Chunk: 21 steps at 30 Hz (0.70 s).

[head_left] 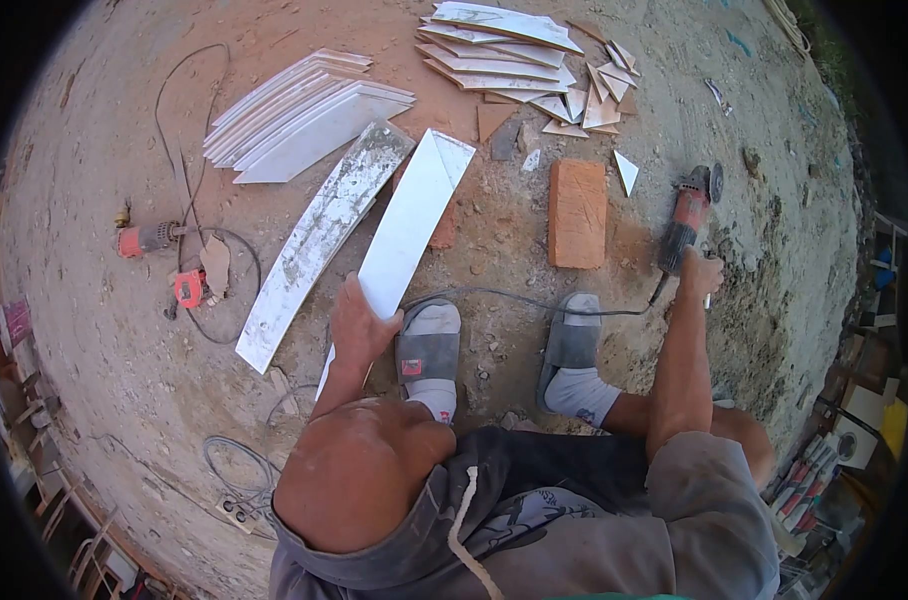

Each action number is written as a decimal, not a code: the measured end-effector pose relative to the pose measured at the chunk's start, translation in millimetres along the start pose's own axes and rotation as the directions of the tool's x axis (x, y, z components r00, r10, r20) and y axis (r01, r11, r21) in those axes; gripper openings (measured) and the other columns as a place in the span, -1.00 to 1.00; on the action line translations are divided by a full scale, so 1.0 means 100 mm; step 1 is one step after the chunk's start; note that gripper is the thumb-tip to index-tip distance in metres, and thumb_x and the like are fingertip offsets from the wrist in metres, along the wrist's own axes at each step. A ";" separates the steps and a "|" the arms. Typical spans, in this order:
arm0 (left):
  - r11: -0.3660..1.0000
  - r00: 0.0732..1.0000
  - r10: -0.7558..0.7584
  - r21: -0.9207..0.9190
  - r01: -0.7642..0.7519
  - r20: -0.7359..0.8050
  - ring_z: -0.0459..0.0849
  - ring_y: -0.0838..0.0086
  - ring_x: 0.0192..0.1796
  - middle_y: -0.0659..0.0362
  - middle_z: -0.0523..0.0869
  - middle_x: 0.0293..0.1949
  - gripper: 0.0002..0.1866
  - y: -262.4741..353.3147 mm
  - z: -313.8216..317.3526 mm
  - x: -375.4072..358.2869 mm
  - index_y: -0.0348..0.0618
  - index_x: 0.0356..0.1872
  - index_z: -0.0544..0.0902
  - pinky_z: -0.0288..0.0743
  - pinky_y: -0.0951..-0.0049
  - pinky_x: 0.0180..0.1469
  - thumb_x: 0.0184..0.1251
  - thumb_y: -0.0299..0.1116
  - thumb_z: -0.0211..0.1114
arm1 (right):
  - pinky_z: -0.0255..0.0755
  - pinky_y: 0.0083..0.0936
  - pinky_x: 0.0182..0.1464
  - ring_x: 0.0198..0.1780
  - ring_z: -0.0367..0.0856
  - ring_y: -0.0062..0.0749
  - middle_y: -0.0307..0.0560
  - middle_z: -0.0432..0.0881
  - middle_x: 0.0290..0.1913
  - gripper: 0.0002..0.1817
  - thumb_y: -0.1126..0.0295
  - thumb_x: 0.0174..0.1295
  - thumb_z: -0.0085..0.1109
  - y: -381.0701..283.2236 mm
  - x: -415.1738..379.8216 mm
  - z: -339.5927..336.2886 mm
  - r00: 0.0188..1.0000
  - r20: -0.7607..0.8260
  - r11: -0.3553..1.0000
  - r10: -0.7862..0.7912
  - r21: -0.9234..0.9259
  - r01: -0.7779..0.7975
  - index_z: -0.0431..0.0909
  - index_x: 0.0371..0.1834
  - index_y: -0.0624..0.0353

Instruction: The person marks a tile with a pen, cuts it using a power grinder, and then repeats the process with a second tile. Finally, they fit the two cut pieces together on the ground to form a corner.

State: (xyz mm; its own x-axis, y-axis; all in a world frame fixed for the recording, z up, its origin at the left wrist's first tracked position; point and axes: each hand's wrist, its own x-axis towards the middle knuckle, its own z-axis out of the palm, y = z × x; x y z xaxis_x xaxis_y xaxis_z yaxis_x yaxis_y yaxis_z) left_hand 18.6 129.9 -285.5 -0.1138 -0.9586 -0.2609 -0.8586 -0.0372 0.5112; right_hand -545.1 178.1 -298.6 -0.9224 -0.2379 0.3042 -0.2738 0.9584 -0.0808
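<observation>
My left hand [360,322] grips a long white tile strip [414,225], which runs from beside my left knee up to a marked, angled far end. Beside it on the left lies a stained white strip [324,245]. On the right, my right hand [701,272] is closed around the rear end of a red and black angle grinder [687,215], whose disc points away from me. A thin white item shows at that hand's fingers. An orange brick [577,214] lies between the grinder and the white strip, with a small white triangular offcut [626,173] near it.
Cut strips are stacked at the far left [304,120] and far centre [499,50], beside triangular offcuts [604,95]. A red power tool [146,240], a tape measure [189,288] and a cable lie left. The grinder's cord crosses my sandalled feet. A socket strip [237,515] sits lower left.
</observation>
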 end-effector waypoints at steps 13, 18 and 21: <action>0.987 0.977 -0.052 0.135 0.081 -0.208 0.38 0.10 0.33 -0.03 0.44 0.24 0.13 0.13 0.04 -0.16 -0.22 0.44 0.17 0.18 -0.02 0.34 -0.18 -0.04 0.59 | 0.56 -0.16 -0.01 -0.09 0.70 0.01 0.27 0.69 -0.10 -0.20 0.06 -0.14 0.55 -0.10 0.39 0.51 0.802 0.558 0.934 -0.215 0.357 0.002 0.56 -0.01 0.61; 0.981 0.942 -0.170 0.040 0.189 -0.289 0.18 0.08 0.49 -0.05 0.26 0.41 0.22 0.17 0.04 -0.51 -0.15 0.51 0.10 -0.01 -0.15 0.45 -0.19 0.05 0.61 | 0.58 -0.26 -0.31 -0.39 0.66 -0.13 0.09 0.67 -0.30 -0.39 0.16 -0.17 0.53 -0.25 0.70 0.16 0.566 0.810 0.911 -0.149 0.335 -0.240 0.63 -0.18 0.51; 0.963 0.935 -0.251 0.029 0.267 -0.250 0.20 0.07 0.48 -0.06 0.28 0.40 0.23 -0.11 -0.04 -0.80 -0.14 0.52 0.09 0.01 -0.16 0.44 -0.19 0.06 0.61 | 0.49 -0.36 -0.52 -0.54 0.58 -0.27 -0.04 0.63 -0.40 -0.48 0.17 -0.17 0.52 -0.29 0.56 -0.06 0.803 0.588 0.939 -0.100 0.323 -0.119 0.63 -0.27 0.42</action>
State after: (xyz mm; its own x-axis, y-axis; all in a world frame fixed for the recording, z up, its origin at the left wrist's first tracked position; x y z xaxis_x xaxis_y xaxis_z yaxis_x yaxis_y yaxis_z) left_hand 38.6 205.5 -267.1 0.2341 -0.9576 -0.1677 -0.8721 -0.2831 0.3991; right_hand -587.6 138.0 -273.7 -0.8731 -0.3796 -0.3059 -0.2348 0.8773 -0.4186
